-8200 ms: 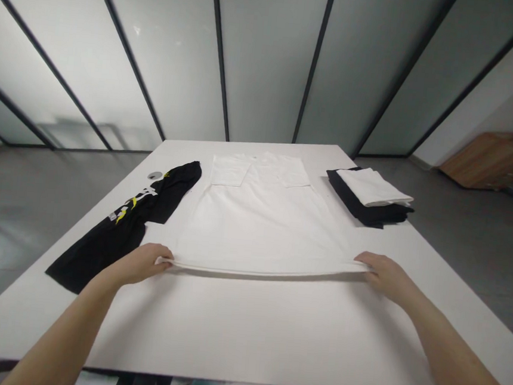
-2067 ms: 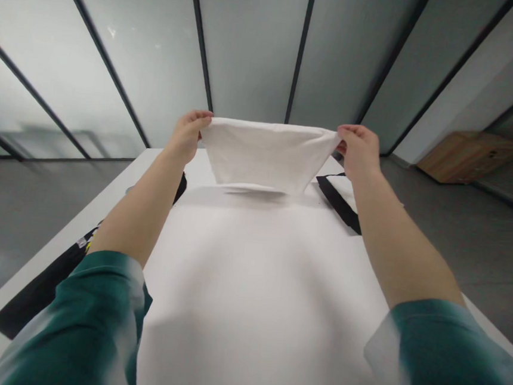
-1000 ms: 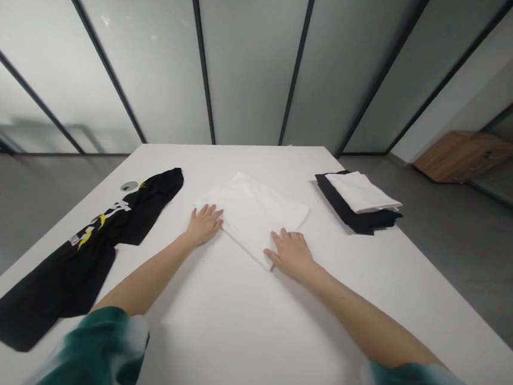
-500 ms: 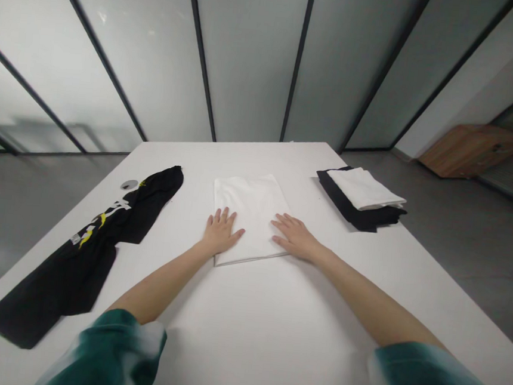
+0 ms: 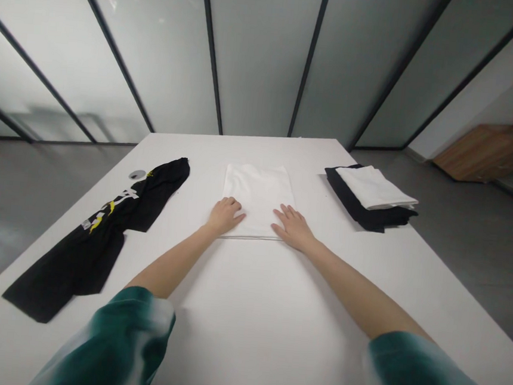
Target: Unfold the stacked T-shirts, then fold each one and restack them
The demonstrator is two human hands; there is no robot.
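A folded white garment [image 5: 258, 196] lies on the white table straight ahead, its layered front edge facing me. My left hand [image 5: 226, 215] rests on its near left corner, with thumb and fingers apart and the fingertips slightly bent. On the near right part, my right hand [image 5: 293, 226] lies flat with fingers spread. Neither hand grips anything that I can see. What kind of garment it is cannot be told from its folded shape.
A black garment [image 5: 93, 256] with white and yellow print lies along the table's left side, beside a small round grey object [image 5: 137, 175]. At the right edge, a folded white cloth [image 5: 373, 188] rests on folded black cloth [image 5: 386, 219]. Frosted panels [image 5: 259, 55] stand behind the table.
The folded white garment has turned slightly, so its front edge now runs nearly level. My left hand's fingers have bent a little more. The whole view has shifted slightly.
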